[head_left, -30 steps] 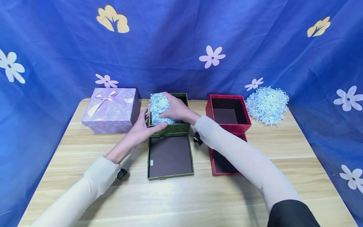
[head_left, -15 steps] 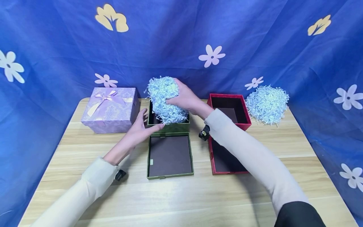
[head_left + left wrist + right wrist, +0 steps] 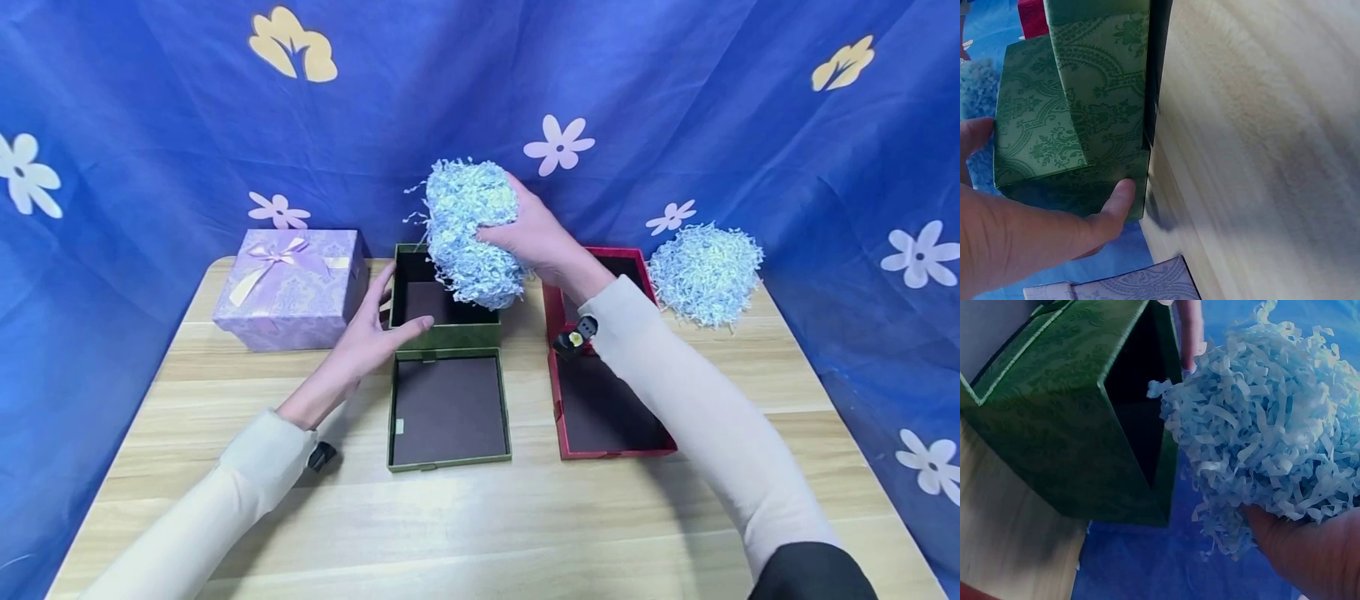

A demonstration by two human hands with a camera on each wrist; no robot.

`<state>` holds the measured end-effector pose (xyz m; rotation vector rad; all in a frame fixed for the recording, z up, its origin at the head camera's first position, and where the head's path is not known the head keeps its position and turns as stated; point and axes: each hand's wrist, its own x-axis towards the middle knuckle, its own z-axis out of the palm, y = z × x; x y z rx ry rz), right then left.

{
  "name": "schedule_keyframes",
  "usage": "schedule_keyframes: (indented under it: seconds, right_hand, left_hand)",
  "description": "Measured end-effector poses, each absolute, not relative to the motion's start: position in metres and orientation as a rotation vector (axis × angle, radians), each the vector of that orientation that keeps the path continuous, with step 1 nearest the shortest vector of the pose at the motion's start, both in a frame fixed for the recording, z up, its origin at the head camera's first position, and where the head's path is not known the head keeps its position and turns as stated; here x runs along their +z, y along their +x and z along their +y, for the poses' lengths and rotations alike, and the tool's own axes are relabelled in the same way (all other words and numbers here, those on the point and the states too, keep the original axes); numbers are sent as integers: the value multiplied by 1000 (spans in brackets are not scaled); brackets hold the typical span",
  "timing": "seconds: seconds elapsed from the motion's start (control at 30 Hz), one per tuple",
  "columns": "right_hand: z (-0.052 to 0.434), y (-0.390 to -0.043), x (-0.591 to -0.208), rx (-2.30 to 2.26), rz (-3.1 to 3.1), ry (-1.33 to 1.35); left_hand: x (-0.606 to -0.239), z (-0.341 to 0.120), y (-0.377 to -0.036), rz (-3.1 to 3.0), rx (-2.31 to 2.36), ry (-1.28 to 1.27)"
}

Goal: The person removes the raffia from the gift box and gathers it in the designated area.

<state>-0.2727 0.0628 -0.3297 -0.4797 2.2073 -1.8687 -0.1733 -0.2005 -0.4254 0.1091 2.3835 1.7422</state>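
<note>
My right hand (image 3: 542, 240) grips a big clump of pale blue shredded paper (image 3: 474, 218), raised over the right part of the green box (image 3: 465, 336). In the right wrist view, the thumb sinks into the loose shreds (image 3: 1254, 419) beside the box's dark opening. Spread at the green box's left front corner, my left hand (image 3: 366, 335) has its thumb by the front rim and its fingers along the left side. In the left wrist view, one fingertip touches the patterned green wall (image 3: 1097, 112). Bare dark lining shows inside the box.
A green lid (image 3: 450, 408) lies inside up before its box. To the right are a red box (image 3: 553, 308), partly behind my right arm, and its lid (image 3: 611, 408). A second paper heap (image 3: 707, 275) sits back right; a lilac gift box (image 3: 288, 292) stands left.
My right hand has lifted the shredded paper up out of the green box and moved it rightward, baring the box's inside. My left hand stays at the box's corner.
</note>
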Motion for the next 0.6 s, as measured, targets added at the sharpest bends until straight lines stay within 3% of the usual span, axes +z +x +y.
schedule_keyframes:
  seconds: [0.2,0.6]
  right_hand:
    - [74,-269,-325,-1854,2200,-453]
    - [74,-260,-327,-1912,2089,-466]
  left_hand:
    - [-421,-198,-182,2416,1747,141]
    - [-409,-185,-234,2502,1741,196]
